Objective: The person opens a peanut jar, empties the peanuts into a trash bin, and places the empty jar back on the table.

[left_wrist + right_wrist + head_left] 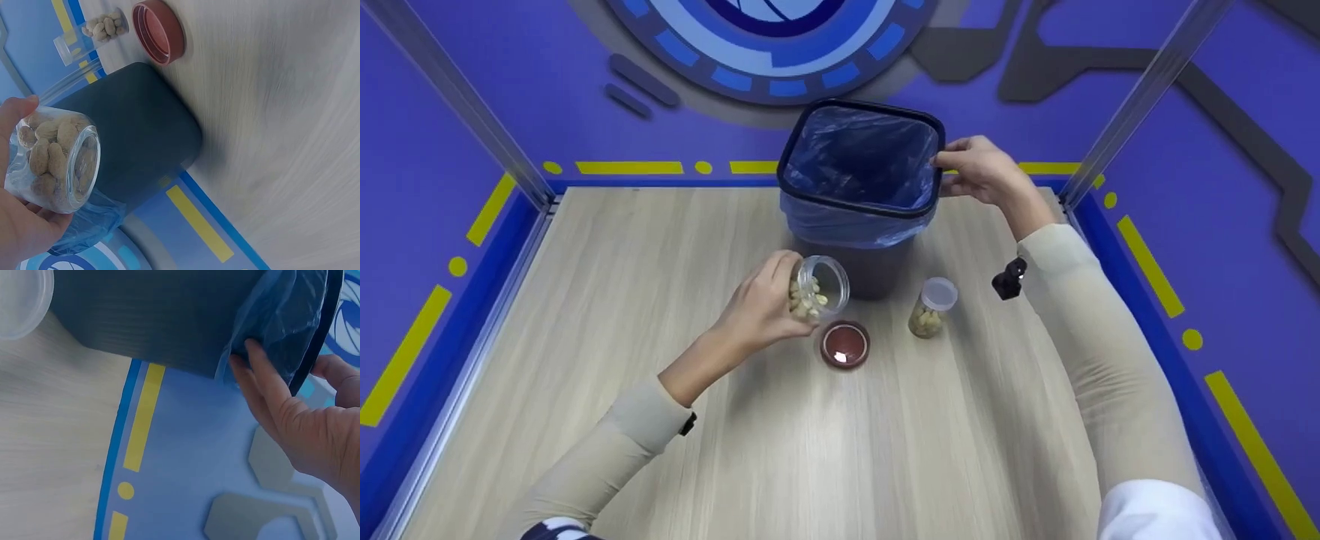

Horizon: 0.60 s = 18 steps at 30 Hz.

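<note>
My left hand [757, 306] grips a clear jar [53, 160] of unshelled peanuts around its side. The jar is tipped sideways, its uncapped mouth facing right in the head view, in front of the bin and lower than its rim. A dark trash bin [877, 270] stands upright, lined with a translucent blue bag [847, 231] folded over its black rim. My right hand [986, 172] holds the bin's right edge, thumb on the rim and fingers against the bag outside. Below the jar, a reddish-brown lid [845, 345] lies with its inside up.
A smaller clear jar [928, 319] with a whitish lid and peanuts inside stands right of the brown lid. Behind the bin rises a blue patterned wall [720, 135]; side walls flank the wooden table [840, 465].
</note>
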Available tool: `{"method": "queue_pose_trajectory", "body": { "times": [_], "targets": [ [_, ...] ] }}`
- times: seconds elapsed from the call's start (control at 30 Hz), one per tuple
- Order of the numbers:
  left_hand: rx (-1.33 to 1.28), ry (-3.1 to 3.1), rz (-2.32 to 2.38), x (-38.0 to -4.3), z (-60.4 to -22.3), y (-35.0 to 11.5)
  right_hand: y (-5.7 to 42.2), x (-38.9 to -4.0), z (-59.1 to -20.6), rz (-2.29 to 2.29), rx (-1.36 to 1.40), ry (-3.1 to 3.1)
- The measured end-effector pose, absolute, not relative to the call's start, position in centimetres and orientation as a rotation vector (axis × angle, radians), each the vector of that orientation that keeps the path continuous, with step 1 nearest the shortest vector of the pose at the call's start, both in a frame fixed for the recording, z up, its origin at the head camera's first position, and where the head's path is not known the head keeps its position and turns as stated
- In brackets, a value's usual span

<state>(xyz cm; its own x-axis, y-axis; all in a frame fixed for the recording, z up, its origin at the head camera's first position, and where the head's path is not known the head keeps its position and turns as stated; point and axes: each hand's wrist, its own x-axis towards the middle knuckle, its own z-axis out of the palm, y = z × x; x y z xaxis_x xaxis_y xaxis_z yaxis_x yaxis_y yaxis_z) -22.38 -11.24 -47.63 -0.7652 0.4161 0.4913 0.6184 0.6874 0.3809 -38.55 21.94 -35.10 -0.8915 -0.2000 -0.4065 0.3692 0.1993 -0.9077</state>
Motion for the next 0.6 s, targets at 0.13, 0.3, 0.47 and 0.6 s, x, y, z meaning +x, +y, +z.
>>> {"method": "queue_pose_trajectory", "body": {
  "times": [0.13, 0.3, 0.47, 0.6],
  "targets": [
    [-0.799, -2.533, -0.767, -22.5, -47.4, -11.4, 21.5, -38.2, -35.0, -1.688, 0.151, 2.081],
    [-0.802, -2.534, -0.749, -22.6, -46.9, -11.8, 21.1, -38.7, -34.8, -1.630, 0.095, 2.114],
    [-0.790, -2.526, -0.744, -22.2, -46.4, -12.2, 20.5, -39.5, -35.0, -1.601, 0.022, 2.102],
    [-0.807, -2.508, -0.747, -21.7, -45.7, -12.2, 20.4, -39.7, -35.5, -1.644, 0.034, 2.077]
  ]
}}
